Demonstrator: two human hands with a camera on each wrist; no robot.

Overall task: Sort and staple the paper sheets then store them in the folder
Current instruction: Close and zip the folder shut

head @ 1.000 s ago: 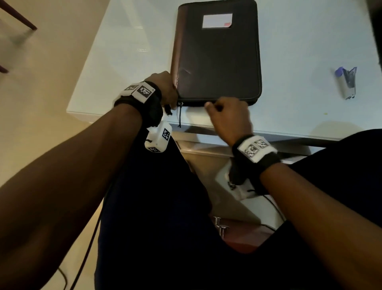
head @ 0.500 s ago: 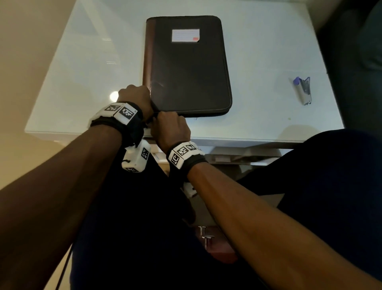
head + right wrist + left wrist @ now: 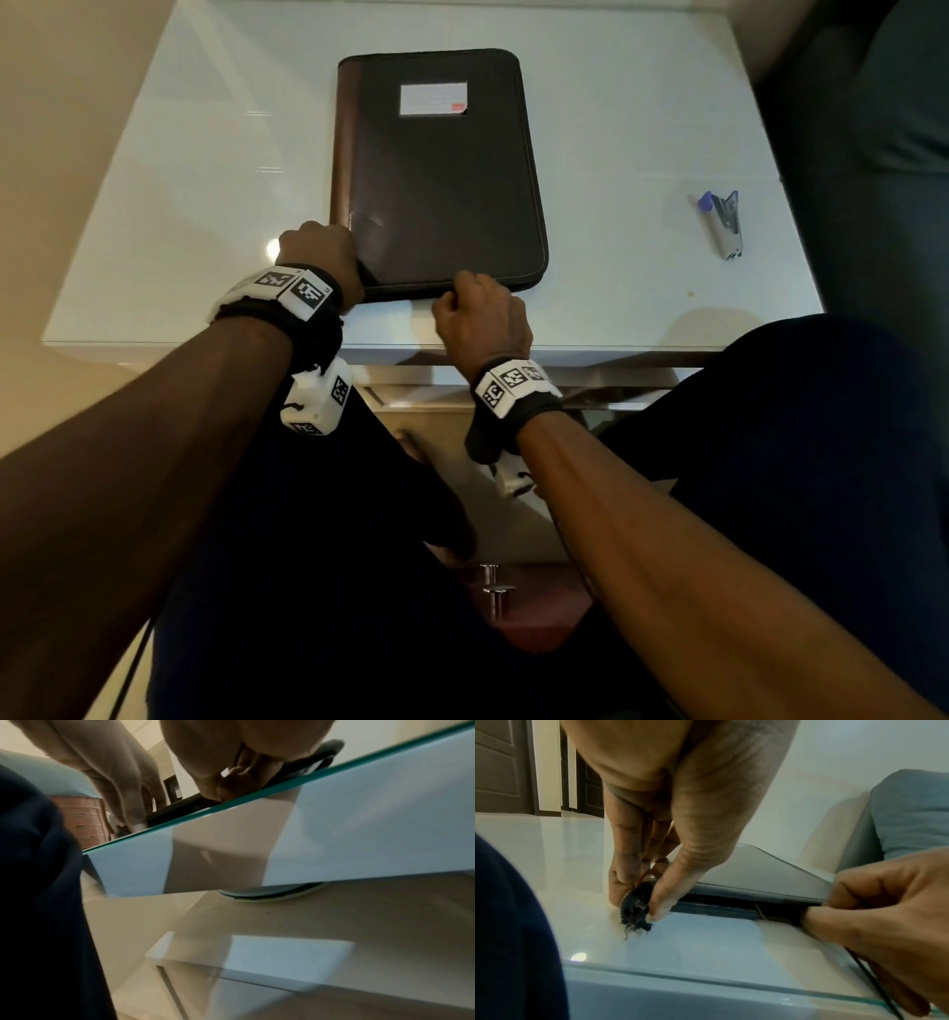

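White and glossy under a glass top, the table (image 3: 169,169) carries everything in view. At its near left, the left hand (image 3: 321,257) sits on the near left corner of the folder (image 3: 436,174); the left wrist view shows its fingers (image 3: 626,866) and thumb curled down and pinching the frayed zipper end (image 3: 635,907) at that corner. The folder itself is dark, closed and flat in the middle of the table, with a pale label (image 3: 433,98) near its far edge. Along the folder's near edge, slightly right of its middle, the right hand (image 3: 480,321) is closed into a loose fist, its fingers (image 3: 847,914) pinched at the zipper line; the pull itself is hidden inside them. Well apart to the right, near the table's right edge, lies a small stapler (image 3: 726,223) with a blue end. No loose sheets show.
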